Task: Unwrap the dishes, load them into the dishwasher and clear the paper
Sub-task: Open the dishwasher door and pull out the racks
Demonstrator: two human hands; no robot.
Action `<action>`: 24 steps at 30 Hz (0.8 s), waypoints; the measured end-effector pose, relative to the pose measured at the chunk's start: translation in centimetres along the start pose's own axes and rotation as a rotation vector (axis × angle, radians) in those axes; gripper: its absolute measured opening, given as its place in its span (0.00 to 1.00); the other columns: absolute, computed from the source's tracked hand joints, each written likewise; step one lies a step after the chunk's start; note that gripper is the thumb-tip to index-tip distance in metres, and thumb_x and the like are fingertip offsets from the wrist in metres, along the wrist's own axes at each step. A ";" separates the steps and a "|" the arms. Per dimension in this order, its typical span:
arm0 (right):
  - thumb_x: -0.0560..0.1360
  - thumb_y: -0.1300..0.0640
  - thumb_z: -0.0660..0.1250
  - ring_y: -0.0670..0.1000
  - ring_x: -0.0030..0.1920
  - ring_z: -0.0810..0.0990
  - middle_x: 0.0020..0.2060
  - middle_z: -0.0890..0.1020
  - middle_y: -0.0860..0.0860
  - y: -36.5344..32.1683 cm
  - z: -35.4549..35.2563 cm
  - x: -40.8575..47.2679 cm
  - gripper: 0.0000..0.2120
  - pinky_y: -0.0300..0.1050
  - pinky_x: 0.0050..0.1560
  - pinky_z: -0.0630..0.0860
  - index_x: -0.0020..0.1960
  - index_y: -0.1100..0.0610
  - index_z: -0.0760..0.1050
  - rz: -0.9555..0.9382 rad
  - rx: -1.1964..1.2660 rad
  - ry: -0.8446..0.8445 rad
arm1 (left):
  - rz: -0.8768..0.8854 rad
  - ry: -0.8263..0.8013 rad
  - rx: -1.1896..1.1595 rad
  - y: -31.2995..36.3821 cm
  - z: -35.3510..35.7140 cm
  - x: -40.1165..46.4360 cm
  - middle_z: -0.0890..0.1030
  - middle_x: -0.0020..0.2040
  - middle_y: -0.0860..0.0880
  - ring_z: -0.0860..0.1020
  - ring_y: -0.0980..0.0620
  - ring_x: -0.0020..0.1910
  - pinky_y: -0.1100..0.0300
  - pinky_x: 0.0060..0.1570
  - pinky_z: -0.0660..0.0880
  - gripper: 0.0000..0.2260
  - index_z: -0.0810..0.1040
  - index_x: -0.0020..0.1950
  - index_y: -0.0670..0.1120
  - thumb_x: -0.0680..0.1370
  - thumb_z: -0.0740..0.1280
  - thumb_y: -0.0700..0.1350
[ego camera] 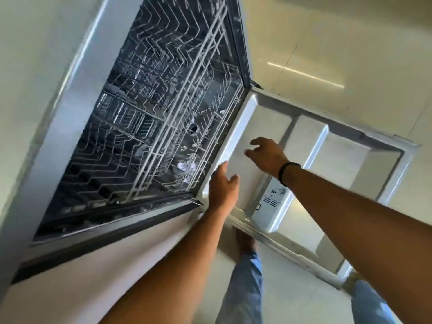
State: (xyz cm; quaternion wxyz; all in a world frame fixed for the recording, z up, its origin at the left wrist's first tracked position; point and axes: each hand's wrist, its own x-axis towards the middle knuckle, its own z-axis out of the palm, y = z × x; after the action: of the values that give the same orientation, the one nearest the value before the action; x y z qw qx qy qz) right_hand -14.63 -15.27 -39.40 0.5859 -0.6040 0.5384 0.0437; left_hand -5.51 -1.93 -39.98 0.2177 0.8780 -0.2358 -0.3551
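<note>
Both hands (224, 185) hover over open dishwasher door (339, 148).

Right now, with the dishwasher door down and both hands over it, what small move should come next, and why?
Probably reach in and pull the lower rack out over the open door. Both the left hand and the right hand hold nothing, and the rack sits fully inside the tub. No dish shows in this view, so loading seems to wait on the rack.

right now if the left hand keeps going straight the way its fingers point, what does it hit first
Probably the front edge of the lower rack, just past the left hand over the open door; depth is unclear.
</note>
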 end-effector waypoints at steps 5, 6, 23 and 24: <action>0.74 0.53 0.70 0.66 0.53 0.83 0.49 0.84 0.65 -3.9 7.6 3.9 0.14 0.62 0.58 0.79 0.49 0.64 0.82 -0.006 0.210 0.059 | -0.046 0.214 -0.062 -3.4 -5.8 4.3 0.79 0.65 0.40 0.78 0.43 0.63 0.55 0.62 0.73 0.20 0.75 0.70 0.39 0.78 0.70 0.40; 0.74 0.52 0.70 0.65 0.51 0.83 0.48 0.84 0.65 -4.5 9.0 4.1 0.12 0.62 0.56 0.79 0.45 0.63 0.81 0.002 0.232 0.065 | -0.081 0.230 -0.104 -4.0 -6.6 5.0 0.80 0.65 0.40 0.78 0.43 0.63 0.55 0.61 0.74 0.20 0.75 0.69 0.39 0.77 0.70 0.40; 0.76 0.62 0.67 0.55 0.42 0.74 0.38 0.77 0.53 -8.1 13.6 7.9 0.03 0.40 0.33 0.71 0.46 0.55 0.77 0.060 0.372 0.119 | 0.007 -0.024 0.099 -9.7 -4.7 7.8 0.85 0.54 0.42 0.82 0.43 0.54 0.60 0.52 0.74 0.09 0.85 0.55 0.42 0.79 0.67 0.42; 0.76 0.62 0.68 0.57 0.43 0.77 0.41 0.80 0.56 -8.0 13.7 8.1 0.05 0.42 0.36 0.75 0.51 0.55 0.78 0.058 0.394 0.118 | 0.067 0.077 0.130 -9.6 -4.7 7.6 0.85 0.55 0.42 0.81 0.43 0.56 0.59 0.53 0.73 0.10 0.84 0.57 0.42 0.78 0.68 0.42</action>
State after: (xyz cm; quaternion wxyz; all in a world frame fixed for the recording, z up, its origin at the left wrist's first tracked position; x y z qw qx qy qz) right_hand 2.30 -11.93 -43.87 0.6585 -0.4637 0.5872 -0.0811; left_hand 5.22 2.34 -46.14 0.1809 0.8951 -0.2788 -0.2973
